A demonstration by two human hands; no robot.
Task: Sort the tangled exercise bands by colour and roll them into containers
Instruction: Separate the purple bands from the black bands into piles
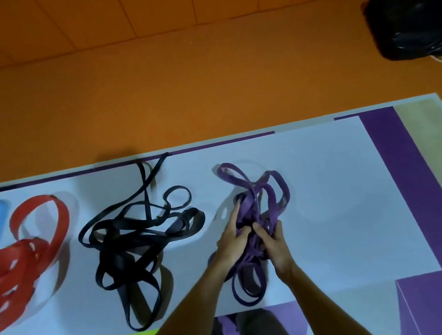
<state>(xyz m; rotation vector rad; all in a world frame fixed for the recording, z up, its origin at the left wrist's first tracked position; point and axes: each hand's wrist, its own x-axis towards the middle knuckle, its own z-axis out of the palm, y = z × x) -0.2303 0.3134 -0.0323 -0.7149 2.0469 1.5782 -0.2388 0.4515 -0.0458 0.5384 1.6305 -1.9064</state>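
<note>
Nearest, purple bands [250, 205] are bunched on the mat [349, 234], clutched in both grips, left hand [231, 243] and right hand [275, 244]; sorting judged done; rolling called for next; black bands [116, 231] and red bands [10, 265] are piled apart, leftward.

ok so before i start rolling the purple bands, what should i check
1. Colours separated: red bands, black bands and purple bands lie in three separate piles. ok
2. Grip: left hand and right hand both hold the purple bands. ok
3. Purple bands untangled: the loops cross in a bunch. not ok
4. Container for purple within reach: only faint clear outlines show on the mat. cannot tell
5. Bare mat to the right of the purple pile for laying bands out. ok
</note>
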